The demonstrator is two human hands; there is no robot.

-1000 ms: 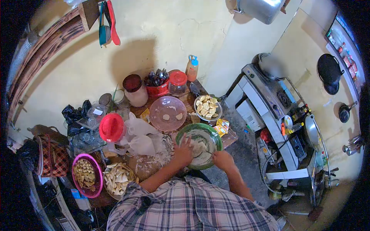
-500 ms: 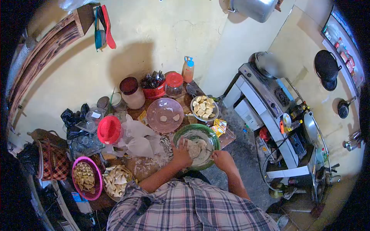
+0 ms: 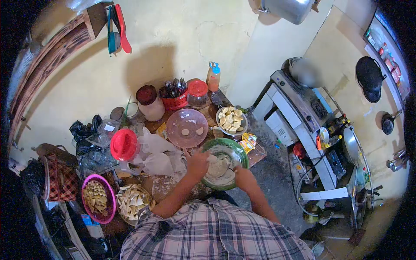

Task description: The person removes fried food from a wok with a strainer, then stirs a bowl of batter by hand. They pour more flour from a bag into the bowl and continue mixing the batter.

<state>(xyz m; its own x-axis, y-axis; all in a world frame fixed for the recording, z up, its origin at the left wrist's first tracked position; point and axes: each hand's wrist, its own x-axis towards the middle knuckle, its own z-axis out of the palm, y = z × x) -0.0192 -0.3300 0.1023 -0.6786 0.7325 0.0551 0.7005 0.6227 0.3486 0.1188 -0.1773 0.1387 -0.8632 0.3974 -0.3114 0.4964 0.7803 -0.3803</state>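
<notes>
A green bowl at the table's front edge holds pale, floury batter. My right hand is closed around the handle of a spoon, whose lower end reaches into the batter. Over the bowl's left rim is my left hand, its fingers apart and pale residue showing near the fingertips. Just behind it stands a pinkish plastic basin with two small pale pieces inside. A metal bowl of pale cut pieces sits behind the green bowl.
Left are a red-lidded container, white plastic bags, a pink basket and a tray of pale slices. Jars and a red cutlery basket line the wall. A yellow packet lies right; a stove stands beyond.
My left hand has lifted off the batter and moved up and left to the bowl's rim. My right hand has shifted slightly left, still gripping the spoon.
</notes>
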